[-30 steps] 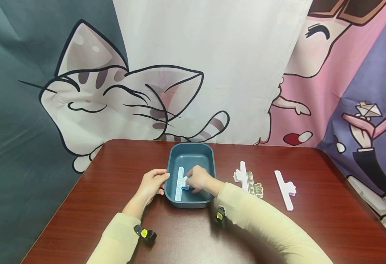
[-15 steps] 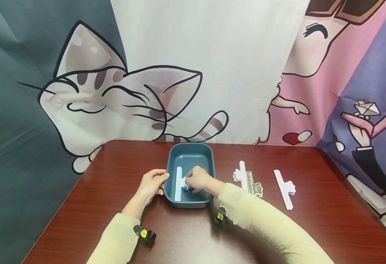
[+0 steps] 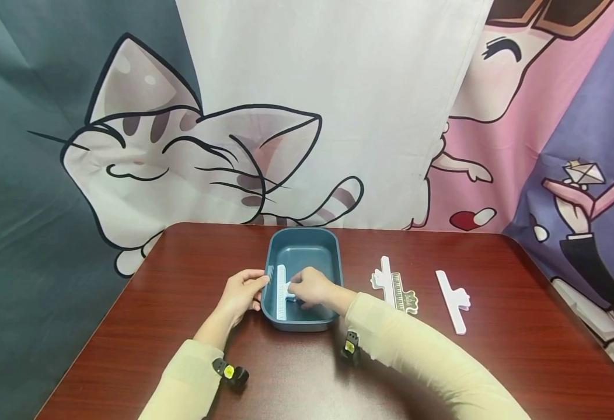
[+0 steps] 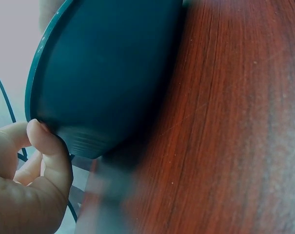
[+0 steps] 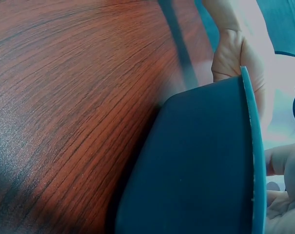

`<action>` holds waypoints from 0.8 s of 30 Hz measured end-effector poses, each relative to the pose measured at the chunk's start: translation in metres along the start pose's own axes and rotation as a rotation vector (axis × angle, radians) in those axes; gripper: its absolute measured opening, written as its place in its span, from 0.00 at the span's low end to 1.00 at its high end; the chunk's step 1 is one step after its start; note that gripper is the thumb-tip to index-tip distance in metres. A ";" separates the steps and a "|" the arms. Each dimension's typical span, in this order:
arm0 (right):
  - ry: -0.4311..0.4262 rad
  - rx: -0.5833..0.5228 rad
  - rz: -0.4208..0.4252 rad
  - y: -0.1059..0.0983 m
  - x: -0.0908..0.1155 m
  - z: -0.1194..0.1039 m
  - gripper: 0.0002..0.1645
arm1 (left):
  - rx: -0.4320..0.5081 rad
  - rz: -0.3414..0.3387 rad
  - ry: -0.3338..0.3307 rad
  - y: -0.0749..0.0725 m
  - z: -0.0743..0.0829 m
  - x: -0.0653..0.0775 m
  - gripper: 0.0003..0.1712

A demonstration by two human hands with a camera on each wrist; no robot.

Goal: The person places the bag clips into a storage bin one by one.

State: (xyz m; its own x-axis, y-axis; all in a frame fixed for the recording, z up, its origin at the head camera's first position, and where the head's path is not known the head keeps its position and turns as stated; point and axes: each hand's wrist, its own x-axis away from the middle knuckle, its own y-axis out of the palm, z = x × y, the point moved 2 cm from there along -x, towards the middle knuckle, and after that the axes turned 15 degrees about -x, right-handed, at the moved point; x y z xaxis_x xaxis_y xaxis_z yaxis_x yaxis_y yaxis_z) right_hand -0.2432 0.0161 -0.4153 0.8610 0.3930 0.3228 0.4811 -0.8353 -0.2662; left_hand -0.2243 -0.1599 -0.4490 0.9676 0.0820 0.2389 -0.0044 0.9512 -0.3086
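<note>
Now, head view: right hand [image 3: 314, 287] dips into a blue-green rectangular plastic bin [image 3: 309, 254], pinching a pale plastic bar clip with ruler marks [image 3: 281, 294], held lengthwise near the bin's left wall. Left hand [image 3: 240, 294] pinches the rim on that side. Rightward, on the red-brown wood-grain table [image 3: 196, 256]: three more bar clips [image 3: 453, 303].

Left wrist view: curled finger at the rim's corner.

Right wrist view: bin wall hides the clip; right hand partly visible beyond.
</note>
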 end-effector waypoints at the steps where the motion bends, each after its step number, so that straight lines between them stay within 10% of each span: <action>1: -0.002 0.006 -0.001 0.000 0.000 0.000 0.24 | 0.002 0.001 0.001 0.000 0.000 0.000 0.19; 24: -0.236 0.428 -0.012 0.000 0.015 -0.003 0.23 | 0.005 -0.034 -0.003 -0.002 0.012 0.011 0.21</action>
State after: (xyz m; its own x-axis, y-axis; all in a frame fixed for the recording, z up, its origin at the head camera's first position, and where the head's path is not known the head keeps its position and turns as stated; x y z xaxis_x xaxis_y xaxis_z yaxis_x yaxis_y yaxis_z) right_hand -0.2308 0.0207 -0.4075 0.8453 0.5191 0.1268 0.4732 -0.6168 -0.6290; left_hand -0.2163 -0.1573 -0.4347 0.9663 0.0505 0.2524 0.0273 0.9548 -0.2959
